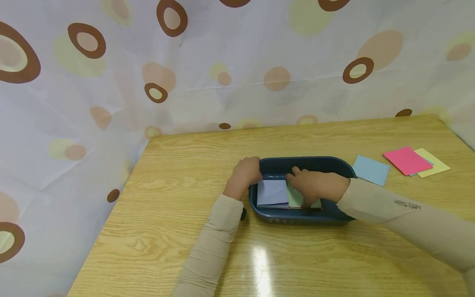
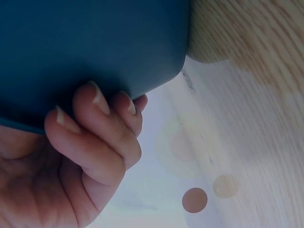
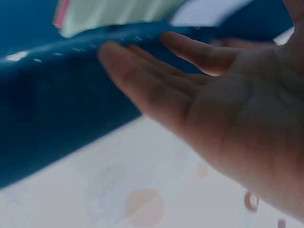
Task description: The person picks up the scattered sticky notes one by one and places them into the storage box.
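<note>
A dark blue plastic bin (image 1: 308, 220) stands on the wooden table. My left hand (image 1: 246, 171) grips its left end; in the left wrist view the fingers (image 2: 107, 128) curl against the bin's wall. Inside the bin lie a pale lavender stack of square paper (image 1: 272, 192) and, beside it, a pale green stack (image 1: 295, 199). My right hand (image 1: 317, 185) reaches into the bin over the green stack, partly hiding it. In the right wrist view its fingers (image 3: 147, 90) are nearly straight and spread, with a pink edge showing by the green paper (image 3: 114, 14).
On the table (image 1: 178, 198) right of the bin lie a light blue paper square (image 1: 371, 170), a pink one (image 1: 408, 160) and a yellow one (image 1: 435, 163), the last two overlapping. A small black object (image 1: 243, 214) shows by the left forearm. A patterned curtain (image 1: 222, 95) hangs behind.
</note>
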### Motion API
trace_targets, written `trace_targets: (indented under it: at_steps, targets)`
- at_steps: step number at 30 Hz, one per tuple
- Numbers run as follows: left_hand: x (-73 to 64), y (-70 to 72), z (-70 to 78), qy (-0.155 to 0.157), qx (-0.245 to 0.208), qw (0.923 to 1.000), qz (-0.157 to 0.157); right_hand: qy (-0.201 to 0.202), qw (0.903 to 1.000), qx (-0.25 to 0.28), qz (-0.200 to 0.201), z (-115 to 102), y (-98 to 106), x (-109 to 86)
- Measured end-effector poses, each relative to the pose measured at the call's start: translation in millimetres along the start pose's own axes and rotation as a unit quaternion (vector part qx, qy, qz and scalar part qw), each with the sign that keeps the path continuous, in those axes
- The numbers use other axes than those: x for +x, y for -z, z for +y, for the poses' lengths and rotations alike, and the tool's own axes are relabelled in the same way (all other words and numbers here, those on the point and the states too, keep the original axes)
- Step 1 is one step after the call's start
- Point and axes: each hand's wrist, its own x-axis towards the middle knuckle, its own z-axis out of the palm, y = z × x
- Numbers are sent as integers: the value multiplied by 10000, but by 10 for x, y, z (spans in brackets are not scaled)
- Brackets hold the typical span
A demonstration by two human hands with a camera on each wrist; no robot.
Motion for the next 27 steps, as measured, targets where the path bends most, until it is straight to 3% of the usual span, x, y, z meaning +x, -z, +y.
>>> trace_targets:
  at_steps: [3,6,10,13,19,27]
  targets:
    - [-6,-7,9,5,-34,10000,-26,261,9973,455,513,11,76,-115]
    - [-7,-9,16,22,-42,10000,-50,403,9866,951,1267,63,188,-256]
    - [15,-22,13,45,-32,10000,-64,223,9670,1306,2176,261,310,-431]
    - [29,-34,2,15,-14,10000,-23,-125,9574,1428,2508,500,322,-540]
    - [34,-40,-15,-70,-24,10000,50,-774,9526,1494,2533,1049,134,-709]
    - [18,-37,6,-12,-65,10000,-12,-1313,9698,1278,1611,1584,-217,-858]
